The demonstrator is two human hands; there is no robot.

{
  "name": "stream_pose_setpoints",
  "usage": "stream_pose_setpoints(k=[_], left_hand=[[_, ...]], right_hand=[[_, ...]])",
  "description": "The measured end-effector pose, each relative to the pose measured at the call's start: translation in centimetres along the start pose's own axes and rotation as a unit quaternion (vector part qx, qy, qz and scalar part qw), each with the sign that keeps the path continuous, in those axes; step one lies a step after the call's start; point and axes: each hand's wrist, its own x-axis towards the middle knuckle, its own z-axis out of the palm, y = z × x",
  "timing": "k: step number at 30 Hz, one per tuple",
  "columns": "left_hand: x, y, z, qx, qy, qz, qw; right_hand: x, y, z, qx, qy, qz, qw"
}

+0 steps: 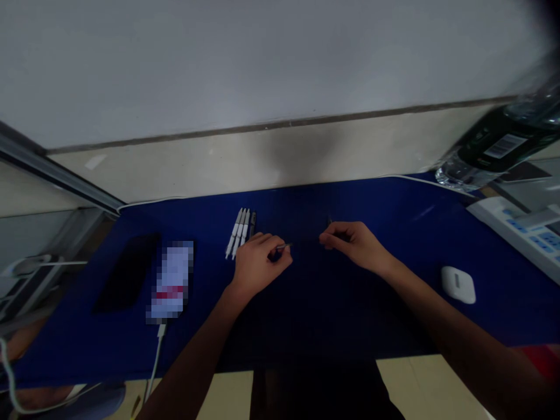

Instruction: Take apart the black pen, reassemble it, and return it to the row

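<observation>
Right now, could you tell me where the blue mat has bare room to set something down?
Widest: the near strip of the blue mat below both hands, between the lit phone and the white case. Also bare between the right hand and that case. Crowded on the left: dark phone, lit phone, pens beside the left hand.

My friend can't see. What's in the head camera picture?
The left hand pinches a thin silver piece and the right hand a small dark piece, over a blue mat. Pens lie by the left hand. A white case lies farther right.
</observation>
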Motion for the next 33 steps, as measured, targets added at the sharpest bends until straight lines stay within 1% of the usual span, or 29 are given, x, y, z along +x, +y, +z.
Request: stream_pose_setpoints(k=[6, 12, 16, 19, 21, 26, 29, 31, 33], left_hand=[[-0.1, 0.0, 0.0, 0.007, 0.002, -0.002, 1.000], [0.0, 0.1, 0.1, -0.007, -0.002, 0.009, 1.000], [-0.2, 0.4, 0.4, -0.021, -0.052, 0.027, 0.998], [-0.2, 0.7, 0.6, -0.015, -0.088, 0.033, 0.995], [-0.2, 0.8, 0.6, -0.013, -0.100, 0.038, 0.994], [-0.1, 0.7, 0.7, -0.003, -0.112, 0.038, 0.993], [-0.1, 0.8, 0.8, 0.003, -0.118, 0.033, 0.992], [-0.1, 0.8, 0.8, 0.004, -0.112, 0.031, 0.993], [-0.1, 0.9, 0.8, 0.005, -0.099, 0.027, 0.995]], right_hand=[[-0.1, 0.0, 0.1, 0.035, 0.007, -0.011, 0.999], [-0.3, -0.6, 0.2, 0.006, 0.003, -0.012, 1.000], [-0.7, -1.0, 1.4, -0.006, -0.003, -0.043, 0.999], [-0.9, -0.9, 2.3, -0.053, 0.015, -0.067, 0.996], [-1.0, -0.7, 2.5, -0.077, 0.025, -0.077, 0.994], [-0.9, -0.5, 2.5, -0.108, 0.036, -0.089, 0.990], [-0.9, -0.8, 2.4, -0.114, 0.021, -0.095, 0.989], [-0.7, -1.0, 2.1, -0.116, 0.015, -0.102, 0.988], [-0.5, -0.8, 1.6, -0.136, 0.043, -0.101, 0.985]])
